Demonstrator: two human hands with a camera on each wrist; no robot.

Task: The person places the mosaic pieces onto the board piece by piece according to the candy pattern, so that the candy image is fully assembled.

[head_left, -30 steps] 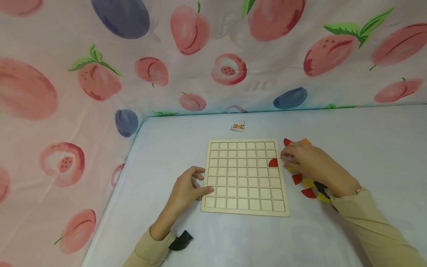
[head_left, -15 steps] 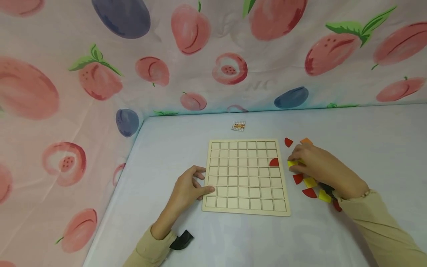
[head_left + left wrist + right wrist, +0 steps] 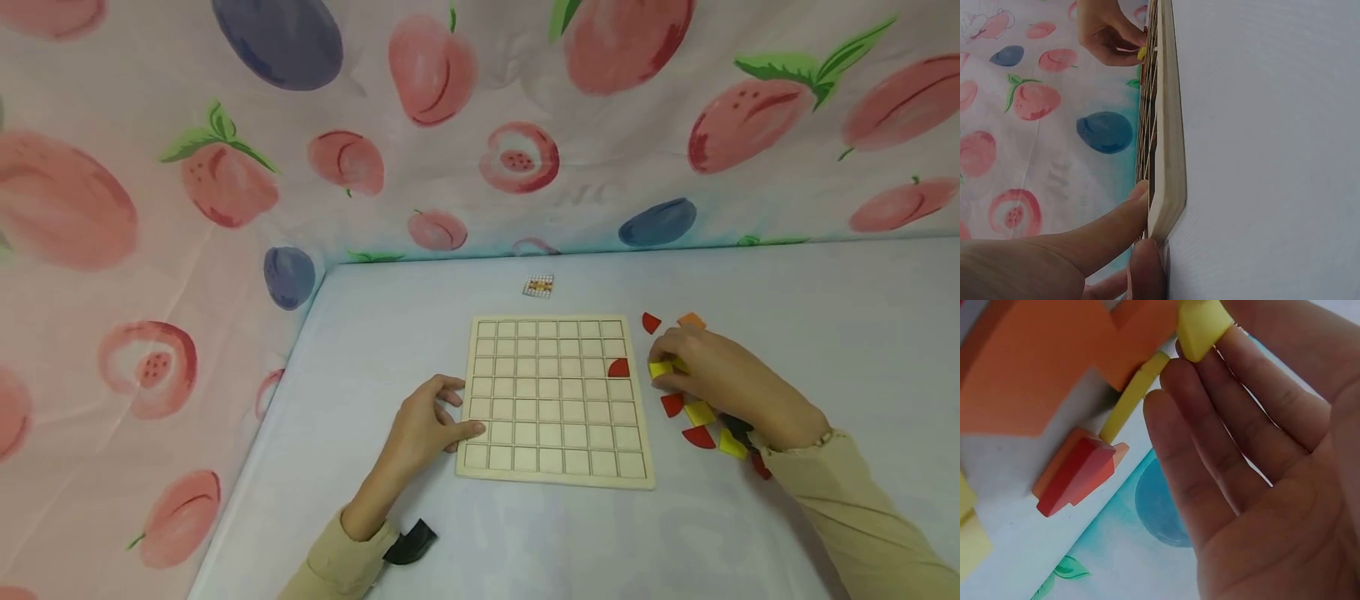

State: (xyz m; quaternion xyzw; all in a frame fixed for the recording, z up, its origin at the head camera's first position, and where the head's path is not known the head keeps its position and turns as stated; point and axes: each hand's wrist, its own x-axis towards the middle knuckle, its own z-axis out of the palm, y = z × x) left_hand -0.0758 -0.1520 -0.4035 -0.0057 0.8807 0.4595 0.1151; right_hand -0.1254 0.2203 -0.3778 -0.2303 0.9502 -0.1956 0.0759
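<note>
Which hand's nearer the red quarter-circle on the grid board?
Right: the right hand is just right of the red quarter-circle; the left hand is well left, gripping the grid board.

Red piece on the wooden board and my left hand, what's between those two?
Only bare squares of the wooden board lie between the red piece and your left hand; the head view shows that.
</note>
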